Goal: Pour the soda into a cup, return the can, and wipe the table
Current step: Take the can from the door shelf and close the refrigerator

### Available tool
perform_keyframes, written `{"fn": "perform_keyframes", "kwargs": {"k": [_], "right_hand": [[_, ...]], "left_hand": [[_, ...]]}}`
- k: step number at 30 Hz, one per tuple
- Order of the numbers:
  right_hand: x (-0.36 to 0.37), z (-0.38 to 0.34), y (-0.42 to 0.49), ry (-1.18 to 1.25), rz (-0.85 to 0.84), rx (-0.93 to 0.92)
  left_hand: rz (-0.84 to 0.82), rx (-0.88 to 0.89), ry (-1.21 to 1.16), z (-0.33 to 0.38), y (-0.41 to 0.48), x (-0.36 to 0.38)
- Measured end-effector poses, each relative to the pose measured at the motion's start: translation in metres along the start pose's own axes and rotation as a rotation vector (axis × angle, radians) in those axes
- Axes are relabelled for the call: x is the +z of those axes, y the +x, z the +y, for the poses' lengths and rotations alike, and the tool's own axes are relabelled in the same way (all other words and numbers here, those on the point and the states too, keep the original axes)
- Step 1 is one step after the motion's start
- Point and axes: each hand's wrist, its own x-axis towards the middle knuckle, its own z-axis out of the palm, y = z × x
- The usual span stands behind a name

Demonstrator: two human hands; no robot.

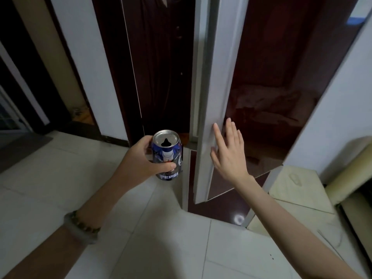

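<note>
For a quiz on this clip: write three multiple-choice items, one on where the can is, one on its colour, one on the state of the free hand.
1. Where is the soda can?
A. in the left hand
B. on a table
C. on a shelf

2. The can's body is mainly:
A. red
B. blue
C. green

3. The right hand is:
A. curled round a cup
B. flat, fingers straight, against the white door edge
C. closed in a fist

Answers:
1 A: the left fingers and thumb wrap the can, which is held upright.
2 B: the body is dark blue with PEPSI lettering.
3 B: the straight fingers lie on the door edge and hold nothing.
</note>
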Motion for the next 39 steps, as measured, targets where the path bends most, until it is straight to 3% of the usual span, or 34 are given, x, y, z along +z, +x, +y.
{"fn": "perform_keyframes", "kwargs": {"k": [7,23,39], "right_hand": [[0.061,0.004,0.072,0.010,-0.033,-0.031],[0.169,0.032,0.194,-0.119,-0.170,0.120],[0.209,0.049,0.229,-0.256,-0.202,0.234]], "left_hand": [[0.014,0.032,0.000,-0.027,0.090,-0.022],[-0.067,0.010,0.022,-0.080,0.243,-0.039],[-0.231,0.100,-0.060,-0.106,0.352,-0.040]]}}
